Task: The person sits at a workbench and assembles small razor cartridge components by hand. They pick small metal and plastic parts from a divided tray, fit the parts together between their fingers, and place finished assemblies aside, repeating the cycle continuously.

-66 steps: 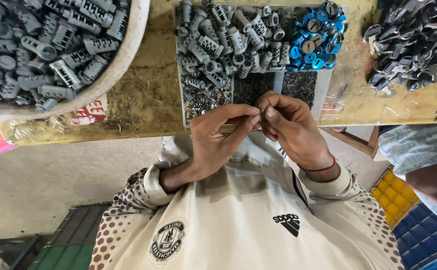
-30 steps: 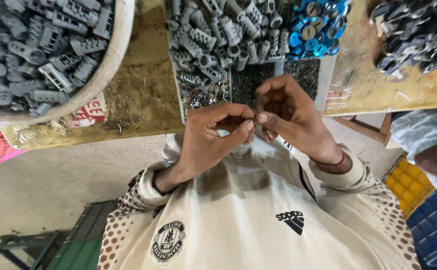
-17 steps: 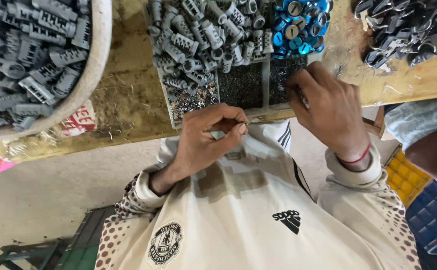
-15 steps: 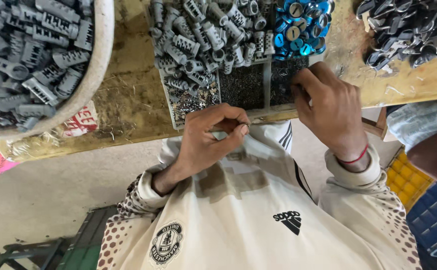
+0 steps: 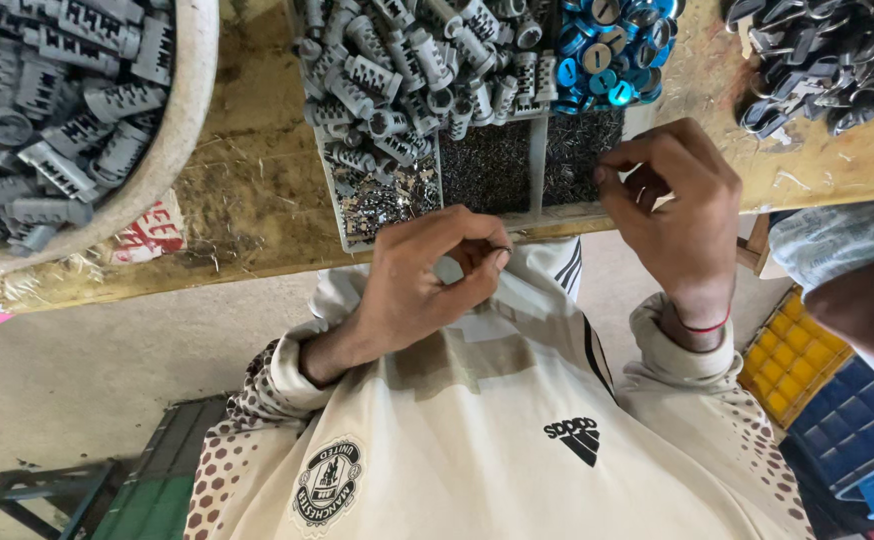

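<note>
My left hand [image 5: 412, 290] hovers just in front of the bench edge, with thumb and fingers pinched on a small dark part [image 5: 498, 251]. My right hand [image 5: 677, 210] reaches over the tray's compartment of tiny dark pins [image 5: 582, 150], fingertips curled together; whether it holds anything is hidden. The divided tray [image 5: 329, 190] also holds grey ribbed cylinders [image 5: 407, 60], blue round caps [image 5: 607, 40] and small shiny bits [image 5: 387, 195].
A white bowl [image 5: 192, 100] full of grey ribbed parts stands at the left on the worn wooden bench [image 5: 247, 200]. Dark metal pieces [image 5: 827, 60] are piled at top right. Another person's arm [image 5: 857, 300], yellow and blue crates [image 5: 787, 355] and a green stool [image 5: 157, 480] lie around.
The two hands, earlier pressed together on a small part, have separated. My right hand moved up and right over the pin compartment; my left hand stayed pinched near the bench edge.
</note>
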Available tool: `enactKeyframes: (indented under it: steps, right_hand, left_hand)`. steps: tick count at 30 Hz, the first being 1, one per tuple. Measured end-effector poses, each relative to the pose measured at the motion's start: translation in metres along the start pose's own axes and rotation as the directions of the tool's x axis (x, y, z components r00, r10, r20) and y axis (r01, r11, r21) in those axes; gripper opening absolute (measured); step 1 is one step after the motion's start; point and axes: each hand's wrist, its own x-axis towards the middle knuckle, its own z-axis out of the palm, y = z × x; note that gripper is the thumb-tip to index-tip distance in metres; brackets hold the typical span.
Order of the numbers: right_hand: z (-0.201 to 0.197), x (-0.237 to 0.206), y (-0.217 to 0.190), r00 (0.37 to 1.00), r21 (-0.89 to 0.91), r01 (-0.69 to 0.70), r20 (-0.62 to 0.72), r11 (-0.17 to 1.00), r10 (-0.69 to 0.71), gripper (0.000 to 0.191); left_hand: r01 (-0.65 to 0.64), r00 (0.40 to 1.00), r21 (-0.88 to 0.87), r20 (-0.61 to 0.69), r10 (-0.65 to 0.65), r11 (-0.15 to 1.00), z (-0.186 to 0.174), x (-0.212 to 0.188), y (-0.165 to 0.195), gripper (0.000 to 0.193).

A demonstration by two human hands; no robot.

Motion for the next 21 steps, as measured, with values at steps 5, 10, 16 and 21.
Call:
enactKeyframes:
  steps: [5, 10, 16, 21]
  right_hand:
    - [0.022, -0.007, -0.031, 0.988, 0.803, -0.076, -0.018, 0.592, 0.152, 0.012]
    - [0.054, -0.021, -0.041, 0.963, 0.213, 0.242, -0.175, 0.947, -0.207, 0.019]
    - [0.056, -0.031, -0.029, 0.998, 0.627, 0.056, -0.049, 0.777, -0.033, 0.015]
    - [0.072, -0.031, -0.035, 0.990, 0.650, 0.116, -0.137, 0.751, -0.035, 0.018]
  left_hand:
    - [-0.014, 0.997, -0.008, -0.081, 0.013, 1.000, 0.012, 0.004, -0.004, 0.011]
    - [0.164, 0.977, -0.390, -0.059, -0.203, 0.906, 0.014, -0.001, 0.004, 0.013]
    - [0.148, 0.985, -0.411, -0.025, -0.173, 0.899, 0.009, -0.003, 0.008, 0.014]
    - [0.058, 0.988, -0.317, -0.119, -0.100, 0.947, 0.008, -0.003, 0.012, 0.011]
